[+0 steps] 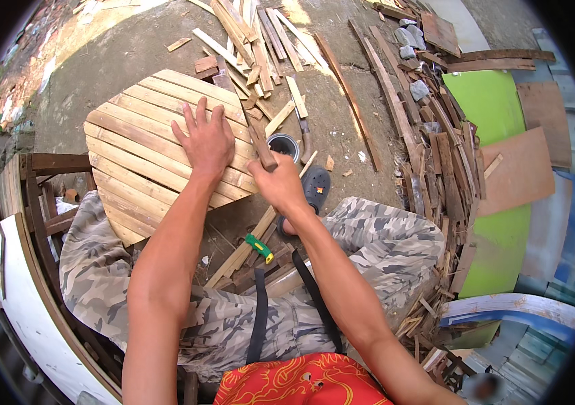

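Note:
A panel of pale wooden slats, cut to a many-sided outline, rests tilted in front of me by my left leg. My left hand lies on its face with the fingers spread. Close to the panel's right edge, my right hand is closed around a brown wooden handle. What lies at the handle's far end I cannot make out. A dark round can stands just beyond my right hand. Below the panel, a green and yellow utility knife lies on some wood strips.
Loose wood strips are scattered at the far side. Long boards and scrap wood pile along the right, beside green panels. A wooden frame stands at the left. My foot in a grey clog is near the can.

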The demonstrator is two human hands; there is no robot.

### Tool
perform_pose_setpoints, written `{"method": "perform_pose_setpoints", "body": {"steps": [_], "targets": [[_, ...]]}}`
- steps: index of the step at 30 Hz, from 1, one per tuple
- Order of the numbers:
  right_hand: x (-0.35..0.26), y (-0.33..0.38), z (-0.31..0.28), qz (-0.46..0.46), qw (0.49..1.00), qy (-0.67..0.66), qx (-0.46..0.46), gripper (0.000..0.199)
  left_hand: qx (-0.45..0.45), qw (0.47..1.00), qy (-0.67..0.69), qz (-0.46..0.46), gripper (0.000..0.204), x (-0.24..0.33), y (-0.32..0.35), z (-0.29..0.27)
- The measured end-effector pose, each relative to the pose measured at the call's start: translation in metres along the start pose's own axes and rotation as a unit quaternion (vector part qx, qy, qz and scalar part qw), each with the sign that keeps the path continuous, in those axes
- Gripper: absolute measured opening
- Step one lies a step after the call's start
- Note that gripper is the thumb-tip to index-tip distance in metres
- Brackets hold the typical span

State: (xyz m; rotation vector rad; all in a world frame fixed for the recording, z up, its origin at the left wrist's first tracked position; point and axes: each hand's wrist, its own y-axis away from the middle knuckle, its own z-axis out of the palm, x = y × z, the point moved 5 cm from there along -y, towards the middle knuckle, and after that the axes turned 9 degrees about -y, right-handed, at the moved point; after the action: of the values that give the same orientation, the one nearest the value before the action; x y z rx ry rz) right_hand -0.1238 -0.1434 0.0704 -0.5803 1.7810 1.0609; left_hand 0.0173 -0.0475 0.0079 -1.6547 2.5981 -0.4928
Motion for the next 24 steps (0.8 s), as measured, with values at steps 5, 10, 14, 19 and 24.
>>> {"method": "perform_pose_setpoints", "body": {"steps": [5, 10, 14, 19, 24], "targets": [[-0.003, 0.207, -0.074, 0.011, 0.999, 0.018, -0.049, 0.021, -0.003, 1.000, -0.015, -0.003, 0.029, 0.003, 0.001, -0.001], [-0.009, 0.094, -0.040, -0.071, 0.994, 0.086, -0.005, 0.025, 0.001, 1.000, -0.010, -0.008, 0.030, 0.002, 0.000, -0.005], [0.013, -0.039, 0.010, -0.020, 0.999, -0.025, 0.042, 0.029, 0.012, 1.000, -0.001, -0.006, 0.030, -0.001, 0.000, -0.003], [-0.005, 0.125, -0.037, -0.061, 0.998, -0.010, -0.009, 0.025, 0.008, 1.000, -0.010, -0.004, 0.030, 0.001, 0.002, 0.001], [-0.019, 0.182, -0.063, 0.035, 0.998, 0.050, -0.010, 0.020, -0.013, 1.000, -0.014, -0.011, 0.030, 0.004, 0.001, -0.003]]}}
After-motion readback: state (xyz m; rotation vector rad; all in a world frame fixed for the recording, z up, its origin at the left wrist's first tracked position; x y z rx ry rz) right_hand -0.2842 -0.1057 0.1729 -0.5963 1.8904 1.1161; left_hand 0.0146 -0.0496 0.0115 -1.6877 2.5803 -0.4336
